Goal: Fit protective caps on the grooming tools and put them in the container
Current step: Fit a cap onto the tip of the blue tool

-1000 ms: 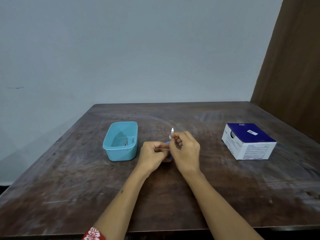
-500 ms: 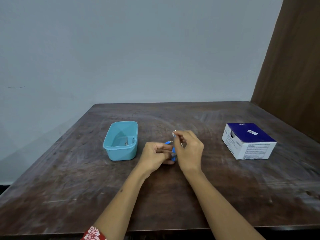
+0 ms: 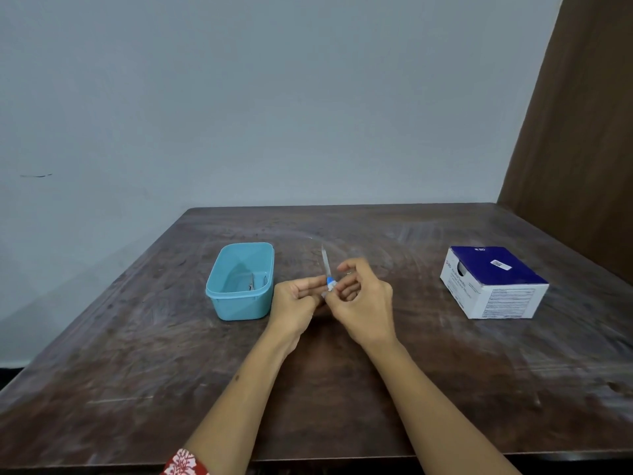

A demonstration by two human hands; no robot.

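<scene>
A red patterned sleeve (image 3: 185, 463) is showing at the bottom edge, cut off there. Above the table (image 3: 342, 389), the left hand (image 3: 295, 303) is pinching the base of a slim tool (image 3: 327, 270), whose clear cap is pointing up and away; its blue collar is partly hidden by fingertips. The right hand (image 3: 363, 303) is lying against it, fingers loosely curled, its hold on the tool hard to judge. Left of the left hand, near it, the tub (image 3: 239, 281) is holding small dim items. Well right of the right hand, a box (image 3: 493, 281) is sitting, bare tabletop between.

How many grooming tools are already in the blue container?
2, it seems: two thin tools lying side by side on the container's floor, toward its near end. Blur may hide others.
</scene>
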